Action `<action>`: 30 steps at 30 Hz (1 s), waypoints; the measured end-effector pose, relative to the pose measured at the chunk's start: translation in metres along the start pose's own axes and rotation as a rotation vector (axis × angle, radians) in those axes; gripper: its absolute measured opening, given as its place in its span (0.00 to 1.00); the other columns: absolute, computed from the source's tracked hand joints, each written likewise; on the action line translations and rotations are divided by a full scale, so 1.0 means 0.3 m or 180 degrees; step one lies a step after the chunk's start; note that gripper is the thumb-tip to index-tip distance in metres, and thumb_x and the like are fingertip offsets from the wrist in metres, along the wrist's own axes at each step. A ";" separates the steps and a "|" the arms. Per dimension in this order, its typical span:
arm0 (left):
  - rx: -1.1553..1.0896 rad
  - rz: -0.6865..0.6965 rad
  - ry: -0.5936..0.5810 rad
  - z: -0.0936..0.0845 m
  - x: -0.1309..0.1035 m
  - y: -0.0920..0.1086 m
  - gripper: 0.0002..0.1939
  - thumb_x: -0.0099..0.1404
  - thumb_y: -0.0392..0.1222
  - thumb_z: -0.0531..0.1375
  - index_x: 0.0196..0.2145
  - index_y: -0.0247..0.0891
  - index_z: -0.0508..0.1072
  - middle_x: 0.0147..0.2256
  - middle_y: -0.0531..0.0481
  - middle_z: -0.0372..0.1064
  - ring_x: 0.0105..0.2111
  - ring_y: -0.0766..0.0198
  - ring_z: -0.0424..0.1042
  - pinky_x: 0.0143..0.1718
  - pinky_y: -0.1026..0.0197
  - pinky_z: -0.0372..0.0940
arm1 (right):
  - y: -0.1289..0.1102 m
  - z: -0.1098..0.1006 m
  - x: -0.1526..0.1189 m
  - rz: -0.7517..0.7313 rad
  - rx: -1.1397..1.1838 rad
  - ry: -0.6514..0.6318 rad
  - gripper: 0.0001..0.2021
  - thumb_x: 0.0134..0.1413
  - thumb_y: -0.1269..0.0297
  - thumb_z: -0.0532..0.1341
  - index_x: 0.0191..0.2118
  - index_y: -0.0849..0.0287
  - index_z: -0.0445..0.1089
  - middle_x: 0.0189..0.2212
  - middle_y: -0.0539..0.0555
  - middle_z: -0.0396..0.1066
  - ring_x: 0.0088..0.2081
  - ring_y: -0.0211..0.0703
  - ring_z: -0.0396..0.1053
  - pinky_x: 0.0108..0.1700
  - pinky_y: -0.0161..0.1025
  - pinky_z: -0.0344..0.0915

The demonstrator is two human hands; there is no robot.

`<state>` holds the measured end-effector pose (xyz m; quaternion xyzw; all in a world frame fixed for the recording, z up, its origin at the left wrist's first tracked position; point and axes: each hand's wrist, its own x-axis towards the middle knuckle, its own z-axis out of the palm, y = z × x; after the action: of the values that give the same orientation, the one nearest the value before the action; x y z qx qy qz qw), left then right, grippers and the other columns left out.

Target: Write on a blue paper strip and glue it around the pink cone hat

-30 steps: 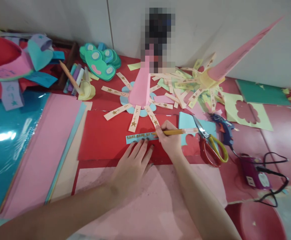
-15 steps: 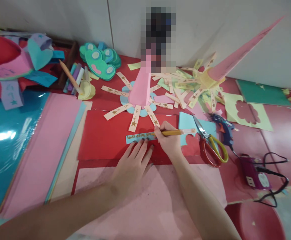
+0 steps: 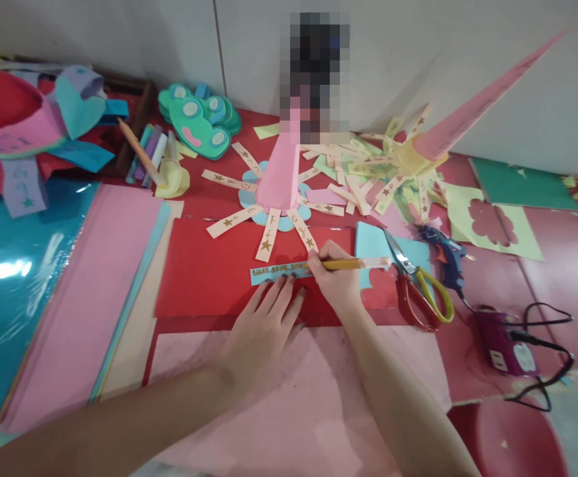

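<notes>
A narrow blue paper strip (image 3: 263,275) with gold writing lies on a red sheet (image 3: 209,265). My left hand (image 3: 269,315) rests flat, its fingers spread over the strip's lower edge. In my right hand (image 3: 337,281) is a yellow pen (image 3: 343,264), its tip at the right part of the strip. Just beyond, a pink paper cone (image 3: 279,172) stands on a blue flower base, ringed by cream strips with letters and stars.
Scissors (image 3: 410,268), a glue gun (image 3: 445,258) and a purple power adapter (image 3: 507,344) with black cable lie right. Green frog cutouts (image 3: 194,126) and markers (image 3: 152,156) are back left. Coloured sheets (image 3: 80,291) lie left.
A little more gold writing shows near the pen tip. The pen and my right hand have shifted very slightly right; my left hand stays in place.
</notes>
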<state>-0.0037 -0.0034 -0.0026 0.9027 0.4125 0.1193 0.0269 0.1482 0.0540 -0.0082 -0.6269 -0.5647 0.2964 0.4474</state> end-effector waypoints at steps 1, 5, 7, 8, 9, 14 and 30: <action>-0.0003 -0.0001 -0.0001 0.001 0.000 0.000 0.20 0.68 0.42 0.47 0.54 0.31 0.65 0.52 0.38 0.65 0.54 0.53 0.63 0.54 0.51 0.57 | 0.001 0.000 -0.001 0.0000 0.0006 0.0004 0.16 0.49 0.65 0.55 0.18 0.55 0.47 0.13 0.42 0.50 0.16 0.31 0.56 0.20 0.31 0.52; 0.0008 -0.0001 -0.0031 0.003 -0.002 -0.001 0.20 0.69 0.41 0.46 0.54 0.31 0.65 0.52 0.39 0.65 0.53 0.52 0.63 0.54 0.50 0.58 | 0.004 -0.002 -0.002 0.0123 0.0088 0.0013 0.16 0.51 0.64 0.55 0.19 0.55 0.48 0.13 0.42 0.50 0.16 0.31 0.57 0.20 0.31 0.53; 0.0008 0.0001 -0.0039 0.003 -0.002 -0.001 0.20 0.69 0.41 0.46 0.54 0.31 0.64 0.52 0.39 0.65 0.53 0.52 0.63 0.54 0.50 0.58 | 0.005 -0.003 -0.001 0.0091 0.0038 -0.0004 0.16 0.50 0.64 0.56 0.19 0.55 0.48 0.13 0.42 0.50 0.17 0.31 0.57 0.20 0.31 0.53; 0.0006 0.0001 -0.0046 0.003 -0.002 -0.001 0.20 0.69 0.41 0.46 0.54 0.31 0.64 0.52 0.39 0.65 0.53 0.53 0.63 0.54 0.50 0.57 | 0.005 -0.003 -0.001 0.0072 0.0021 -0.0006 0.16 0.50 0.65 0.56 0.18 0.55 0.48 0.13 0.41 0.50 0.16 0.31 0.56 0.20 0.31 0.53; 0.0006 -0.0002 -0.0043 0.003 -0.002 -0.001 0.20 0.69 0.41 0.46 0.54 0.31 0.64 0.52 0.39 0.65 0.53 0.53 0.63 0.54 0.50 0.57 | 0.005 -0.003 -0.001 0.0065 0.0018 0.0002 0.16 0.49 0.65 0.55 0.18 0.56 0.48 0.13 0.41 0.49 0.16 0.31 0.55 0.20 0.31 0.52; 0.0072 0.0017 0.0011 0.000 -0.001 0.000 0.20 0.69 0.41 0.46 0.53 0.32 0.66 0.52 0.40 0.66 0.52 0.53 0.64 0.53 0.51 0.58 | 0.007 -0.001 0.000 0.0112 0.0088 0.0066 0.16 0.48 0.66 0.55 0.18 0.55 0.47 0.14 0.41 0.48 0.16 0.31 0.58 0.20 0.31 0.53; -0.0017 -0.0024 0.0001 0.006 -0.006 -0.001 0.20 0.68 0.41 0.47 0.54 0.32 0.65 0.53 0.39 0.65 0.53 0.53 0.63 0.54 0.51 0.57 | 0.005 0.000 0.001 0.0186 0.0019 0.0108 0.16 0.48 0.65 0.56 0.18 0.55 0.47 0.13 0.41 0.47 0.15 0.30 0.55 0.18 0.30 0.51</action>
<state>-0.0045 -0.0045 -0.0047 0.9011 0.4155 0.1204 0.0297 0.1490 0.0543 -0.0096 -0.6468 -0.5375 0.3003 0.4500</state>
